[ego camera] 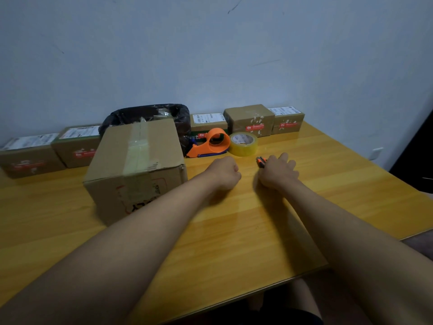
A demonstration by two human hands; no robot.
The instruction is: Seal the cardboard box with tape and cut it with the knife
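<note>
A large cardboard box (136, 165) stands on the left of the wooden table (234, 231), its top flaps closed under a strip of clear tape along the seam. Behind my hands lie an orange tape dispenser (210, 144) and a roll of clear tape (243, 144). My left hand (225, 172) rests on the table as a closed fist, holding nothing I can see. My right hand (278, 172) lies over an orange-and-black knife (261, 161), fingers curled on its handle; only the knife's far end shows.
Several small taped parcels line the wall: two at the far left (30, 156), three at the back right (249, 119). A bin with a black bag (182, 118) stands behind the big box. The table's front edge runs close to my body.
</note>
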